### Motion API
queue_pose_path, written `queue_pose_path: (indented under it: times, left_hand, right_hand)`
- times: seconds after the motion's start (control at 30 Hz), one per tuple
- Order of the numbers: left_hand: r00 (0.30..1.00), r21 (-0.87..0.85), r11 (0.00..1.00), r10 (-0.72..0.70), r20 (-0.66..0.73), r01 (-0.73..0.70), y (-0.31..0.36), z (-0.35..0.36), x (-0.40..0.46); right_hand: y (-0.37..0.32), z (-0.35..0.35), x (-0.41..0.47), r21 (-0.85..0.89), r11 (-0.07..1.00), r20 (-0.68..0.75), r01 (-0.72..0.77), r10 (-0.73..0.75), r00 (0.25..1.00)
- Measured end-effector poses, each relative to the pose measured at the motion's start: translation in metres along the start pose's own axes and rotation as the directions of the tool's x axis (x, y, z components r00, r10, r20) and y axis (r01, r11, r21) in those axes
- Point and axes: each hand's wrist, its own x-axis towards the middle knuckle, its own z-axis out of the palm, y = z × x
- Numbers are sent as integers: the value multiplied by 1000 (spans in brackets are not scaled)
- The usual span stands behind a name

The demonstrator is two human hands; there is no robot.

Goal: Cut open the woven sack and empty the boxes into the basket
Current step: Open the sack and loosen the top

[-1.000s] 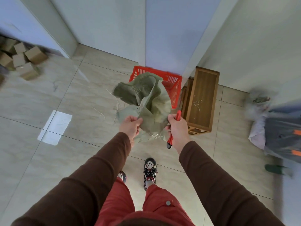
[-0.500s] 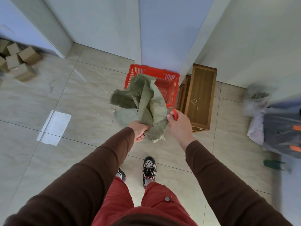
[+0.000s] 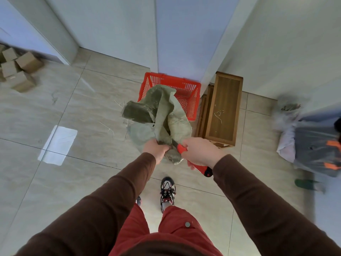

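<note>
Both hands were closed: our left hand bunched the woven sack above the basket, our right hand held the red knife. Limp and light, we judged; best gripped by gathered cloth.

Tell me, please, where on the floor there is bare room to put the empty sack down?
Bare tiles lie left of the red basket, between it and the cardboard boxes by the far-left wall. It is crowded on the right: the wooden stool stands close beside the basket, and bags fill the right edge. The sack hangs from the left hand.
</note>
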Motion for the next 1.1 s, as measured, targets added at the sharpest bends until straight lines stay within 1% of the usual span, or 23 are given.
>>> queue_pose_path:
  times: [0.07,0.13,0.27,0.47,0.53,0.67,0.77,0.83,0.93,1.0,1.03,1.1]
  left_hand:
    - [1000,-33,999,-6,12,6,-2,2,-2]
    - [1000,-33,999,13,4,-13,-5,4,-5]
    - [999,12,999,53,-9,-52,-11,5,-9]
    - [996,28,995,90,23,-91,-16,7,-14]
    - [995,45,994,97,36,-99,-16,6,-16]
    - [994,16,996,89,68,-91,-14,8,-21]
    - [993,5,995,94,73,-95,-16,7,-20]
    - [993,1,996,85,76,-85,-17,6,-19]
    - [996,-32,998,59,63,-58,-20,2,-16]
    - [998,-109,993,51,47,-46,-22,-1,-12]
    - [997,-128,990,64,31,-59,-23,-3,-10]
    - [993,-98,989,116,9,-115,-25,-3,-9]
  right_hand:
    - [0,5,-6,39,999,73,-24,21,997]
    - [-2,10,-7,30,999,83,-33,30,996]
    - [-5,15,-3,-55,998,70,-42,46,996]
    - [-9,15,4,-149,988,128,-46,65,990]
    - [-11,16,7,-184,982,126,-52,76,989]
    - [-9,22,12,-181,982,11,-57,60,998]
    - [-7,27,17,-158,986,17,-54,58,998]
    - [-6,30,19,-103,993,5,-64,65,998]
    - [-6,35,18,-24,999,-117,-34,31,993]
    - [-5,43,17,24,1000,-222,0,6,975]
    - [-4,46,15,42,999,-256,14,-3,967]
    - [-3,51,14,63,997,-279,46,-26,960]
